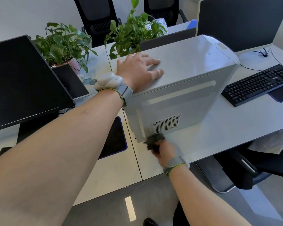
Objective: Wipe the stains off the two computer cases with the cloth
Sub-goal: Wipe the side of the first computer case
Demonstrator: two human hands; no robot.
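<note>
Left hand spread flat atop the grey computer case on the tabletop, right hand pinches the cloth at what looks like a remaining stain; no second case shows.

The right hand is smeared with motion, its fingers lost in the bunched dark cloth at the low near corner of the computer case. The case's far side can't be seen. Right of the case, the keyboard runs off the edge; left of it, the black monitor is cut off too.
</note>
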